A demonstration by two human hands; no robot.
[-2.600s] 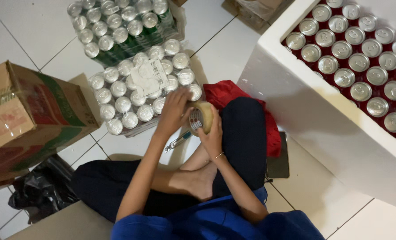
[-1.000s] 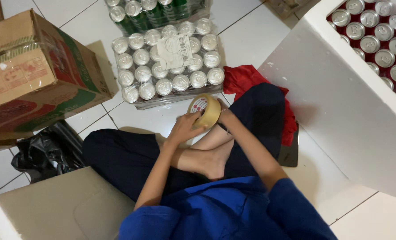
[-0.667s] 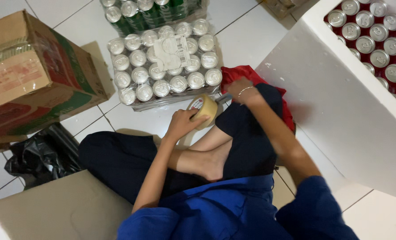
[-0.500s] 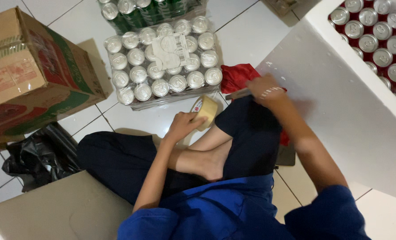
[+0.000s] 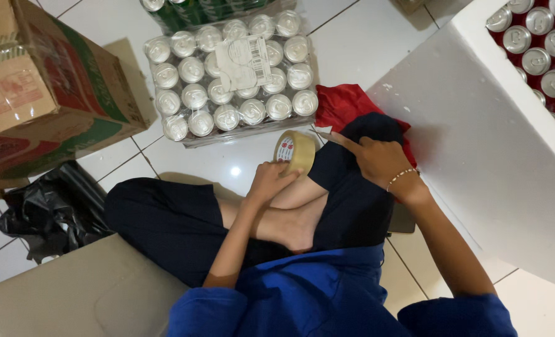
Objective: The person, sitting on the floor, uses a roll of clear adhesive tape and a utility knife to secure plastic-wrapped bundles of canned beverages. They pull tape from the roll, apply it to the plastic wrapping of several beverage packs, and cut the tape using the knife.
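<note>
1. Risk: the roll of brown packing tape [image 5: 295,151] sits upright on edge over the person's crossed legs, held by the left hand [image 5: 266,183] alone; a loose hold would likely let it roll off onto the tiled floor [image 5: 365,43].
2. Risk: any freed tape end may fold back and stick to itself; no free end can be made out here.
3. Left hand: forearm reaching forward from the body, fingers closed around the roll's lower rim.
4. Right hand [image 5: 377,159]: empty, index finger extended toward the roll, just short of it; other fingers loosely curled.
5. Surroundings: shrink-wrapped pack of cans [image 5: 231,78] just beyond the roll; red cloth [image 5: 346,106] beside the knee.
</note>
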